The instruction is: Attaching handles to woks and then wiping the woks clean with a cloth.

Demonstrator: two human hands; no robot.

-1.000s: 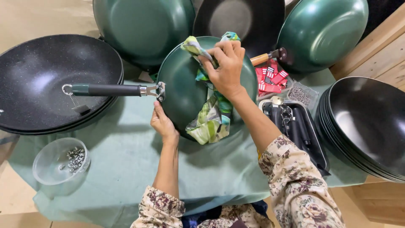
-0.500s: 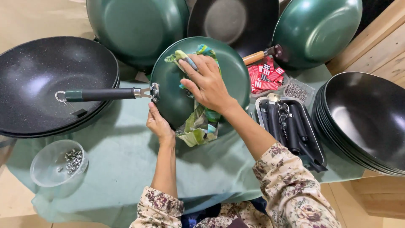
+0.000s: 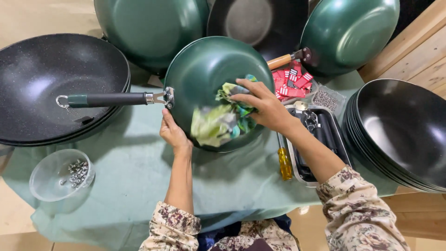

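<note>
The person wipes the green pan [image 3: 204,74], which stands tilted on its rim at the middle of the cloth-covered worktop [image 3: 125,186]. The right hand [image 3: 265,109] presses a rag [image 3: 218,121] against it, fingers clamped on the cloth; the left hand [image 3: 173,132] grips the near rim below the handle [image 3: 111,99]. Next the unwiped upper part calls for firm strokes

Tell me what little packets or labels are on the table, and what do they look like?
Red packets: a heap of small flat rectangles, red with white and dark marks, behind the right hand, beside the wooden pan handle.
Clear bag: small see-through pouch of tiny grey bits, right of the red packets, by the metal tray.
No signs or screens.
</note>
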